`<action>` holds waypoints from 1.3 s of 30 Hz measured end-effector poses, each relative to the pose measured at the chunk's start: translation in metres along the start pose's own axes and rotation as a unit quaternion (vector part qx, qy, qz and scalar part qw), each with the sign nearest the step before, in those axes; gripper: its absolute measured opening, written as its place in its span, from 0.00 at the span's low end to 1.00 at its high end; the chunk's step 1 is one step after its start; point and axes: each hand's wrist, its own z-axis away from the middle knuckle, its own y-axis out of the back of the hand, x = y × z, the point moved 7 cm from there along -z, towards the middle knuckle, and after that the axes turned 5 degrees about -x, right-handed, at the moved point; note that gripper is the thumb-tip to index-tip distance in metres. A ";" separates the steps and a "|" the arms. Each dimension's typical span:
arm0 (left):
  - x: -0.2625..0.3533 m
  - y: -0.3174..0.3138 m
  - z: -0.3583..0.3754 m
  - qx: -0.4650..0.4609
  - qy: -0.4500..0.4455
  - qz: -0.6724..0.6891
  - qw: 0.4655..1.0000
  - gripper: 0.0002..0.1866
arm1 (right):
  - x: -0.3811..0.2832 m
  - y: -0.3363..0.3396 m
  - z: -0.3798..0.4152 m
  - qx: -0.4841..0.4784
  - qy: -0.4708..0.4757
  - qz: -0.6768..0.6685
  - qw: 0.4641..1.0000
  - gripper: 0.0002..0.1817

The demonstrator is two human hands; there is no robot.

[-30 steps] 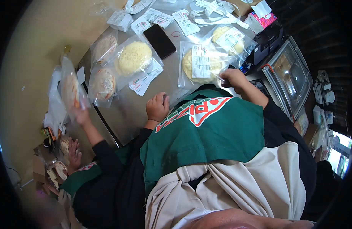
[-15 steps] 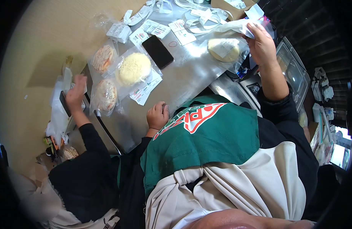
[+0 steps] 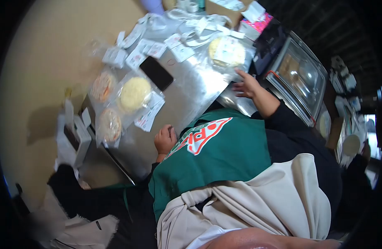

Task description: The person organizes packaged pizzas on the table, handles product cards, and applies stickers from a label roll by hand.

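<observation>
One labelled round pizza [image 3: 240, 52] sits in clear plastic [image 3: 247, 62].

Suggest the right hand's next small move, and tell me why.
I'd probably move the right hand across to the pale round's bag: the hand looks empty, no label shows on that bag's face, and printed slips lie right by it, while the bag nearest that hand bears a label.
</observation>
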 end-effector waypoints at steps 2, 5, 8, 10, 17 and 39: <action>0.000 -0.002 0.000 -0.001 -0.006 0.021 1.000 0.08 | -0.006 0.003 -0.022 -0.022 0.016 -0.039 0.999 0.32; -0.009 -0.006 0.002 -0.033 0.014 0.025 0.999 0.08 | -0.007 0.009 -0.035 0.043 -0.003 -0.039 0.998 0.29; -0.047 -0.030 0.007 -0.059 0.023 0.084 0.994 0.09 | 0.000 0.001 -0.037 0.032 -0.046 -0.034 0.998 0.23; -0.049 -0.033 0.006 -0.051 0.040 0.155 0.986 0.09 | -0.001 0.004 -0.047 0.021 -0.021 -0.050 0.998 0.16; -0.109 -0.068 0.015 -0.115 0.164 0.096 0.975 0.10 | -0.115 -0.001 0.109 -0.025 0.289 -0.108 0.951 0.07; -0.024 -0.053 -0.010 -0.051 -0.091 -0.100 0.989 0.12 | 0.052 0.551 0.230 0.463 0.365 -0.420 0.690 0.10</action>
